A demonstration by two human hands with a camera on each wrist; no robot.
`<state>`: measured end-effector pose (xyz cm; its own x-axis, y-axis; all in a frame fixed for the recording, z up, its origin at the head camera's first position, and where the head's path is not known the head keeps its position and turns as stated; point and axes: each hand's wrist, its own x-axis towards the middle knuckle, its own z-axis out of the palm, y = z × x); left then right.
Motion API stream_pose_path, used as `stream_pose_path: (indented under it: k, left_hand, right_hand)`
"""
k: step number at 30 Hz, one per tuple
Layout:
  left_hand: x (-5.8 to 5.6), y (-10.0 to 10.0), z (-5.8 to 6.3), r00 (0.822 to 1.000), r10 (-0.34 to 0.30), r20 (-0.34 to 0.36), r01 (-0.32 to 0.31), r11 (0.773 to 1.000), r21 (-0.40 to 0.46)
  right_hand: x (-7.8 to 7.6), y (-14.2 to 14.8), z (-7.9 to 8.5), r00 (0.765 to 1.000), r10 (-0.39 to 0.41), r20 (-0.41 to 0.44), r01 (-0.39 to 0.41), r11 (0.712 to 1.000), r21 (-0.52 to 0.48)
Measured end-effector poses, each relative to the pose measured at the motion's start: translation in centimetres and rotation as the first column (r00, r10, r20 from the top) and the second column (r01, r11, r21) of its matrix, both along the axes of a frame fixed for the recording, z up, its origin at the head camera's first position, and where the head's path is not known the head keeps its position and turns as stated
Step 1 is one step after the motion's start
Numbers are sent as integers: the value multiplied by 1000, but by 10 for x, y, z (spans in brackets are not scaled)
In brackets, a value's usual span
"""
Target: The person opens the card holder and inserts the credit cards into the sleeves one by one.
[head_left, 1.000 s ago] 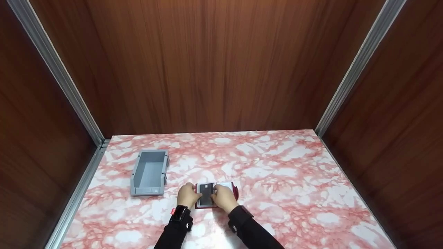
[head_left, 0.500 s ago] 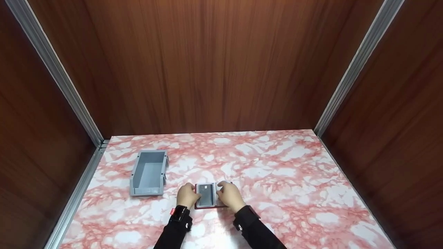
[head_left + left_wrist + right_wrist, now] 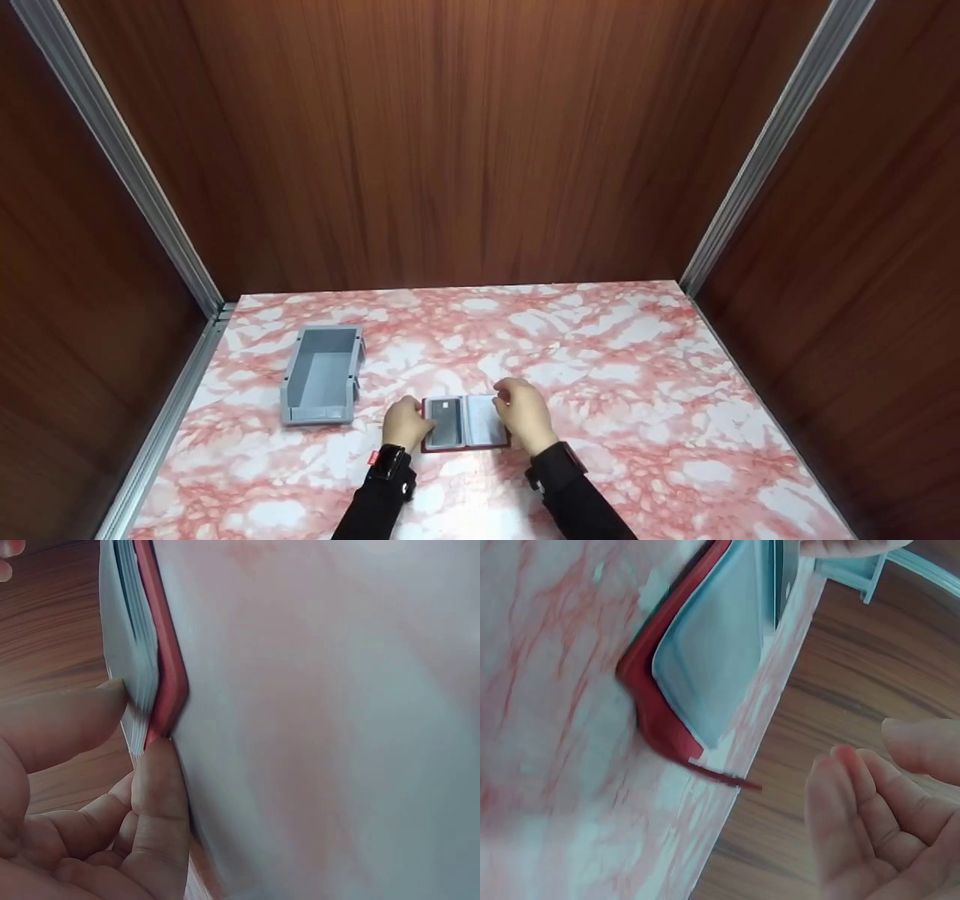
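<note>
A red card holder [image 3: 486,421] lies spread on the table, with clear plastic sleeves inside. On its left side a dark card [image 3: 448,426] shows through a sleeve. My left hand [image 3: 406,424] pinches the holder's left edge; in the left wrist view its thumb [image 3: 75,724] lies on the stacked sleeves and a finger is at the red cover [image 3: 171,682]. Just over the holder's right edge hovers my right hand [image 3: 526,417]. Its fingers [image 3: 840,810] are loosely curled with nothing between them. A strap end of the red cover [image 3: 712,774] sticks out in the right wrist view.
A grey plastic bin [image 3: 322,375] stands to the left of the hands. The table [image 3: 615,420] has a red and white marbled top. Brown wood-grain panels [image 3: 450,150] close off the back and both sides, with metal rails at the corners.
My right hand has let go of the sleeves by the middle of the card holder and moved right, uncovering the right-hand sleeve. The left hand has stayed at the left edge.
</note>
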<state>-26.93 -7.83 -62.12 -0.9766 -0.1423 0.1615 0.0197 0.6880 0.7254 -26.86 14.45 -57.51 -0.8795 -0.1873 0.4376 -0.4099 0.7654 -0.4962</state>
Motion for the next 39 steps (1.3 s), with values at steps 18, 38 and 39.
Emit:
stream_pose_path:
  k: [18,38,39]
  left_hand:
    - [1,0,0,999,6,-32,-6,1000,-2]
    - [-1,-1,-6,999,11,-34,-11,1000,1]
    - [-1,-1,-6,999,11,-34,-11,1000,5]
  right_hand:
    - [-2,18,-23,998,-51,44,47,995,88]
    - [-14,38,-37,986,-84,143,73,994,80]
    - [-15,38,-37,985,-83,152,71,994,80]
